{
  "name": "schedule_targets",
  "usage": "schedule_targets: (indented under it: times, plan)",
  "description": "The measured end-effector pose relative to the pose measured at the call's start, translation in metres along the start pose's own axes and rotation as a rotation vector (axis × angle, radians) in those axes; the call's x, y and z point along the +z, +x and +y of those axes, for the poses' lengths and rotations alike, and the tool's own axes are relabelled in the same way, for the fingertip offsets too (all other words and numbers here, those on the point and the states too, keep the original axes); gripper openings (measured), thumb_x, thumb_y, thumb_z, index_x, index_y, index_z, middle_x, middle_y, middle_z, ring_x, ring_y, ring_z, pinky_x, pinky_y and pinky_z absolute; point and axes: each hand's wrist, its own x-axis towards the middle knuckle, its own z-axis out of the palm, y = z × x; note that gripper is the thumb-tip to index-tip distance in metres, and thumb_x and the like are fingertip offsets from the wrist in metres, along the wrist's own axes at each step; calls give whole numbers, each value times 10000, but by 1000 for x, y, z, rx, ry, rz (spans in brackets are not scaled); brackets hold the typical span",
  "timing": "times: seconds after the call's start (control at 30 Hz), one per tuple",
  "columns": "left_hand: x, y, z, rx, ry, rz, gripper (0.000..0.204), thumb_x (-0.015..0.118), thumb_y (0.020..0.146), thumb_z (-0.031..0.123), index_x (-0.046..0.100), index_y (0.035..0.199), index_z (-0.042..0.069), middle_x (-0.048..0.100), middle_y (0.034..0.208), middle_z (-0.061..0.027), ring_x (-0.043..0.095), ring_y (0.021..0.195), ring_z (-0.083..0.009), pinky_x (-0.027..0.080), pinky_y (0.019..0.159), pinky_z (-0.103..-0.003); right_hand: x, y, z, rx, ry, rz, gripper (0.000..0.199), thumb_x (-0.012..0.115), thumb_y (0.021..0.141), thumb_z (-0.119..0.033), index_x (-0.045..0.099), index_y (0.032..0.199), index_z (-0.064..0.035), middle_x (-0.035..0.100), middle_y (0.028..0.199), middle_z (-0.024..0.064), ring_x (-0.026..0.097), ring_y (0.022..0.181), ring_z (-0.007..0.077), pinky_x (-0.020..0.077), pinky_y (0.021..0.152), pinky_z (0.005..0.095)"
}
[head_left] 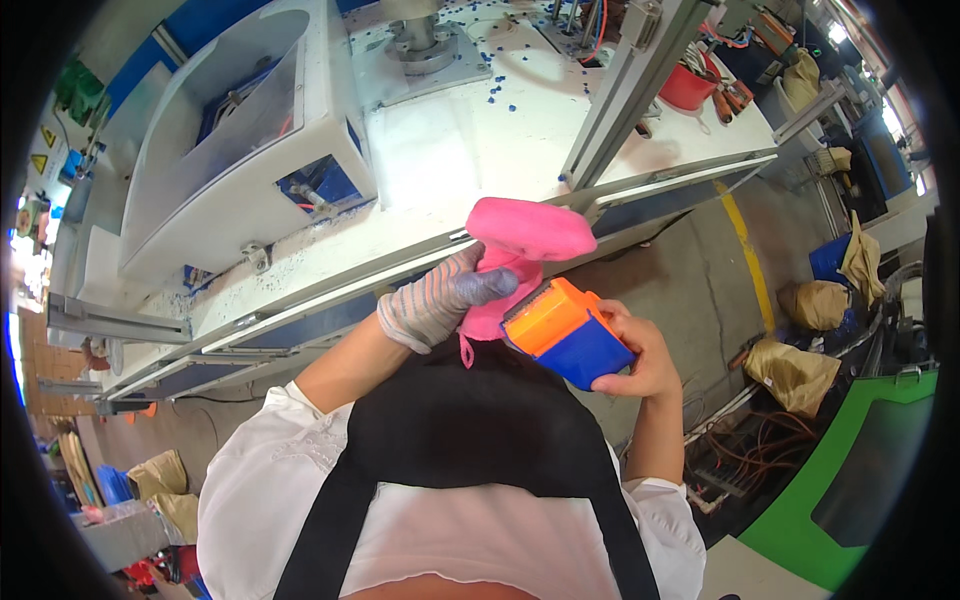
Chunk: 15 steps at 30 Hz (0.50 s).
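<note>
My left hand [440,298], in a grey striped glove with darker fingertips, is closed around a pink cloth [530,229]. The cloth bulges above the fist, and its lower end with a small hanging loop drops below. In my bare right hand [643,352] is an orange-and-blue plastic block [572,335], gripped by its right side between thumb and fingers. Orange makes up its upper part and blue its lower part; a dark strip runs along the orange edge facing the cloth. The cloth meets or overlaps the block's left edge; whether they press together I cannot tell.
Ahead stands a white machine bench [440,170] scattered with blue pellets. A white machine housing [240,150] fills its left, and a metal post [625,95] rises at the right. Farther right are a red bowl [690,82] and brown sacks [792,375]; a green cabinet [850,480] stands lower right.
</note>
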Motion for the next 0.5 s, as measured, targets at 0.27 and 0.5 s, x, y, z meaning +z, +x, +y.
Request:
schedule_targets:
  times: [0.27,0.5]
  plan:
    - [-12,0,-5,-28,145,-59,655,784,739,243,496,1289,35,604,1160,-84,578,1078,-150,480,925,-310,4,15,25,62,-89,-116,518,820,658,-324,596,996,-2,607,931,124,504,1091,393,345,1028,469]
    - [-12,-5,-11,-74,39,25,575,763,767,179,519,1270,43,620,1126,-48,592,1029,-125,492,887,-285,24,18,46,193,154,-55,674,757,688,-401,567,1164,35,602,1179,158,511,1164,300,369,1015,396]
